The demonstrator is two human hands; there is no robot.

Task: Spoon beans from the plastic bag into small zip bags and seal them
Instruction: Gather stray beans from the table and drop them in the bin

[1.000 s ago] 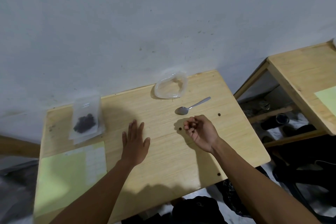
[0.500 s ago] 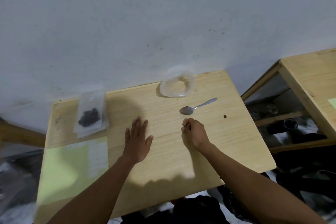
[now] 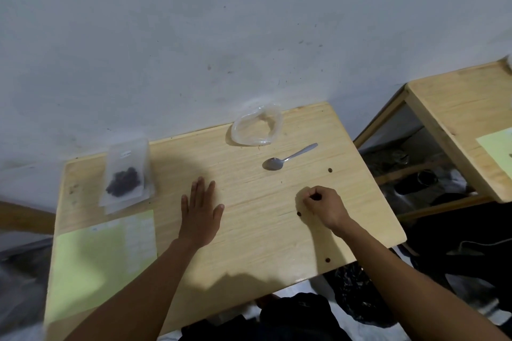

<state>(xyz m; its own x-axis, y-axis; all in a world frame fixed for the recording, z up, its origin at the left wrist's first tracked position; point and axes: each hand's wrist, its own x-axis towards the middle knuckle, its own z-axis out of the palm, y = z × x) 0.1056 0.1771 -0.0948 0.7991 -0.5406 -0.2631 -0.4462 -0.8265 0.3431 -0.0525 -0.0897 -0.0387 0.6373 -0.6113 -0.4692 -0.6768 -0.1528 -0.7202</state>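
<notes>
Right hand (image 3: pixel 322 206) curled low over the wooden table (image 3: pixel 249 243), fingertips bunched together around something small and dark, seemingly a bean, though too small to be sure. One loose bean (image 3: pixel 299 213) on the wood just beside that hand's near-left edge, another (image 3: pixel 330 170) farther back near the spoon, a third (image 3: pixel 327 260) close to the table's front edge. Left hand (image 3: pixel 201 209) flat on the tabletop, fingers straight and spread, grasping nothing. Beyond the right hand, a metal spoon (image 3: pixel 288 160) lying bowl toward the left, handle angled to the back right. Behind the spoon, by the wall, the clear plastic bag (image 3: pixel 256 127), mouth open, apparently without beans. At the back left, small zip bags (image 3: pixel 127 174) stacked against the wall, the top one with a dark clump of beans inside. In front of them, a pale green sheet (image 3: pixel 102 260) on the table's left side. Off to the right, a second wooden table (image 3: pixel 454 119).
</notes>
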